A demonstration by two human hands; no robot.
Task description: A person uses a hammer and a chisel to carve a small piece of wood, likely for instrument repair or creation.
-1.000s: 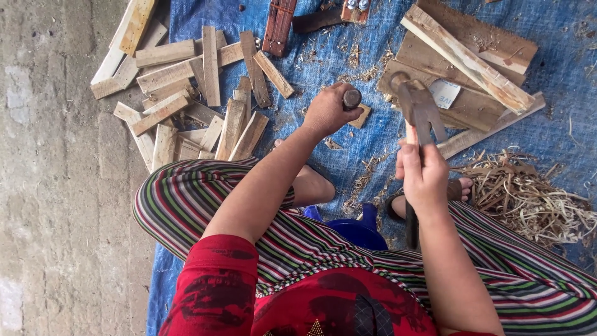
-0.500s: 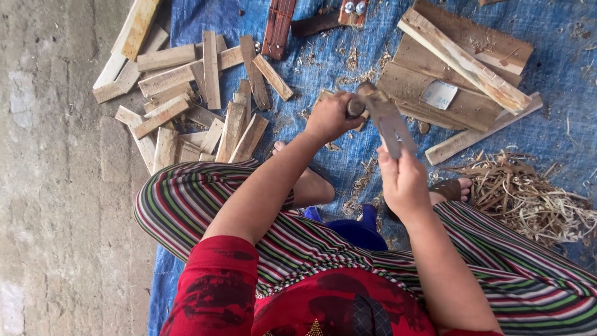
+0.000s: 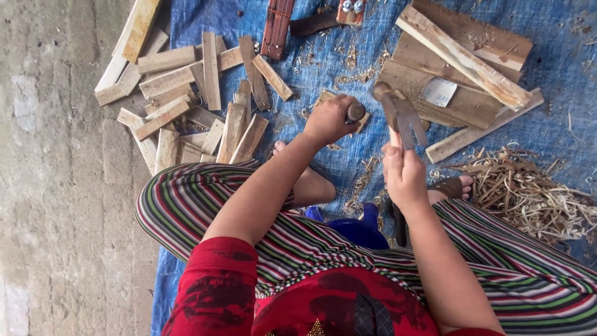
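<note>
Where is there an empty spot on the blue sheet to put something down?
Bare blue sheet shows at the top right beyond the big boards, and a small patch lies between the short sticks and the left hand. The shavings crowd the right.

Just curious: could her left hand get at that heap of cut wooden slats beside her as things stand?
Probably yes, once freed: the left hand grips a short stick, and the wooden slats lie beside it, nothing between.

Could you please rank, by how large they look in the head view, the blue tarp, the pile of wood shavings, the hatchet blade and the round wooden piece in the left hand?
1. Blue tarp
2. Pile of wood shavings
3. Hatchet blade, held raised in the right hand, so nearness to the camera may enlarge it
4. Round wooden piece, gripped by the left hand, partly hidden
</note>
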